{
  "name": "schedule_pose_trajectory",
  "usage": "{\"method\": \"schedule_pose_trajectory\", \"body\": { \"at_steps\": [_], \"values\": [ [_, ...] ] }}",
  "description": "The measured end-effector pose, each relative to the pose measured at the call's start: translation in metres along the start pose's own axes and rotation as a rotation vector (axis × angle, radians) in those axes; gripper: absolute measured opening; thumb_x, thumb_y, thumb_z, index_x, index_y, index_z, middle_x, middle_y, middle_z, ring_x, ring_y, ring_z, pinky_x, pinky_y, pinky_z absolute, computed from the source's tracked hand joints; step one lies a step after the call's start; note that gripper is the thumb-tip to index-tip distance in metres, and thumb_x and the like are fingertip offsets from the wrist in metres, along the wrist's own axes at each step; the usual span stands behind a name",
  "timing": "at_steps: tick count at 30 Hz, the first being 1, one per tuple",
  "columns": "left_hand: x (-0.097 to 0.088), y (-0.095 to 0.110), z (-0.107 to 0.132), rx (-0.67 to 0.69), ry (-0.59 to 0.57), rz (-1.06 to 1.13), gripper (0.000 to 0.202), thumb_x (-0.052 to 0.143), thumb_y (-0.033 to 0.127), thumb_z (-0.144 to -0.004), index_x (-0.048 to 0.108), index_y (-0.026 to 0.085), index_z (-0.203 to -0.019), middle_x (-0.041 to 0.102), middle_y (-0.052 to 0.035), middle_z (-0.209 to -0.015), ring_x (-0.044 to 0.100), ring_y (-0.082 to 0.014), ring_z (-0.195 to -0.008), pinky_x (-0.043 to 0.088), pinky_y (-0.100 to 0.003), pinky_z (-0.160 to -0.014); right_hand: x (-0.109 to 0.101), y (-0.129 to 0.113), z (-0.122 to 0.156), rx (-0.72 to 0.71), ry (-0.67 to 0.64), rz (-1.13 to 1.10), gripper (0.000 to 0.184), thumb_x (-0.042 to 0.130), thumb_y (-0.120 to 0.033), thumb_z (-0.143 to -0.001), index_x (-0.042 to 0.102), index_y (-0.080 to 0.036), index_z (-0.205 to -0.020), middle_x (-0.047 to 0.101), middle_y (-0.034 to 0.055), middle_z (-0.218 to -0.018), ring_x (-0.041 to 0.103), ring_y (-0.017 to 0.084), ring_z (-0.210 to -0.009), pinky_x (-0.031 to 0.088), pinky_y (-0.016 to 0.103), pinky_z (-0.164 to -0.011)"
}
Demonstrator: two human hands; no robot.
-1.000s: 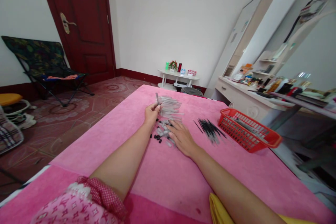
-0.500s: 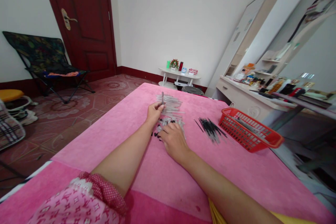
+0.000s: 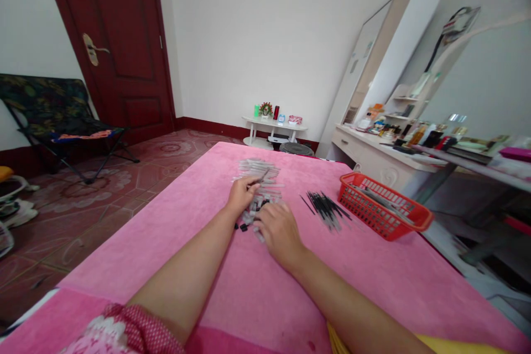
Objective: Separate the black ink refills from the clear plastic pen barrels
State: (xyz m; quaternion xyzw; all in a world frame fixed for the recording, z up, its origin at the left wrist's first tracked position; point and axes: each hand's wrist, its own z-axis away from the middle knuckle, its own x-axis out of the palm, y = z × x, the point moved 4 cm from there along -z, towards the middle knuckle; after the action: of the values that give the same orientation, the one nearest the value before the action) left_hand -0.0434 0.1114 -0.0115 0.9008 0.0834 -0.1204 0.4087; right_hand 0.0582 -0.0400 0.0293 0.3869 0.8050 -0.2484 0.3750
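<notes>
A slim translucent grey pen barrel (image 3: 264,175) is pinched in my left hand (image 3: 243,194), tilted up to the right. Just beyond it lies a spread of similar clear barrels (image 3: 252,166). My right hand (image 3: 281,233) rests at the near side of a pile of small clear and black pen caps (image 3: 250,214), its fingers curled together and their tips among the pieces. What those fingertips grip, if anything, is hidden. Two black caps (image 3: 243,227) lie loose at the pile's near left. To the right is a bundle of thin black pen refills (image 3: 326,209).
A red plastic basket (image 3: 375,225) with long grey pieces in it stands at the right of the pink cloth-covered table (image 3: 166,238). Beyond are a low white shelf (image 3: 274,123) and a cluttered dressing table (image 3: 373,157). A folding chair (image 3: 53,121) stands left.
The barrel in my left hand has tipped from upright to slanting right. My right hand has shifted slightly at the cap pile. The view has turned a little to the right and up.
</notes>
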Motion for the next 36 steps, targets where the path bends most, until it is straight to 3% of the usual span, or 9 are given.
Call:
{"method": "schedule_pose_trajectory", "body": {
  "at_steps": [5, 9, 12, 24, 36],
  "values": [
    [0.004, 0.019, 0.004, 0.189, -0.181, -0.251, 0.026, 0.055, 0.017, -0.080, 0.070, 0.021, -0.101, 0.068, -0.0058, -0.090, 0.060, -0.0184, -0.086, 0.046, -0.030, -0.079, -0.013, 0.074, 0.012, 0.538, 0.283, -0.475, 0.022, 0.049, -0.030, -0.084, 0.064, -0.016, -0.076, 0.064, 0.0037, -0.069, 0.057, 0.017, -0.065, 0.042, 0.028, -0.062],
    [0.009, 0.033, 0.006, 0.299, -0.285, -0.372, 0.025, 0.054, 0.018, -0.081, 0.070, 0.021, -0.100, 0.066, -0.0065, -0.085, 0.058, -0.0191, -0.083, 0.044, -0.030, -0.076, -0.003, 0.114, 0.025, 0.688, 0.387, -0.715, 0.021, 0.060, -0.028, -0.069, 0.068, -0.014, -0.083, 0.071, 0.0073, -0.083, 0.064, 0.020, -0.077, 0.049, 0.032, -0.073],
    [0.012, 0.039, 0.007, 0.361, -0.338, -0.430, 0.025, 0.052, 0.020, -0.082, 0.070, 0.021, -0.099, 0.065, -0.0071, -0.085, 0.057, -0.0195, -0.081, 0.043, -0.030, -0.074, -0.001, 0.121, 0.027, 0.718, 0.413, -0.753, 0.024, 0.063, -0.028, -0.065, 0.068, -0.015, -0.085, 0.071, 0.0081, -0.086, 0.065, 0.021, -0.079, 0.050, 0.035, -0.076],
    [0.017, 0.039, 0.009, 0.418, -0.392, -0.495, 0.028, 0.051, 0.020, -0.083, 0.069, 0.024, -0.104, 0.064, -0.0070, -0.084, 0.057, -0.0195, -0.082, 0.043, -0.030, -0.074, -0.006, 0.110, 0.022, 0.637, 0.412, -0.681, 0.018, 0.061, -0.025, -0.066, 0.066, -0.014, -0.079, 0.069, 0.0074, -0.080, 0.064, 0.020, -0.076, 0.050, 0.034, -0.074],
    [0.018, 0.043, 0.011, 0.414, -0.419, -0.516, 0.028, 0.051, 0.019, -0.082, 0.069, 0.024, -0.103, 0.064, -0.0076, -0.085, 0.057, -0.0199, -0.083, 0.043, -0.029, -0.074, -0.013, 0.109, 0.024, 0.587, 0.359, -0.430, 0.016, 0.056, -0.022, -0.070, 0.067, -0.017, -0.080, 0.070, 0.0066, -0.079, 0.063, 0.020, -0.073, 0.049, 0.032, -0.069]
  ]
}}
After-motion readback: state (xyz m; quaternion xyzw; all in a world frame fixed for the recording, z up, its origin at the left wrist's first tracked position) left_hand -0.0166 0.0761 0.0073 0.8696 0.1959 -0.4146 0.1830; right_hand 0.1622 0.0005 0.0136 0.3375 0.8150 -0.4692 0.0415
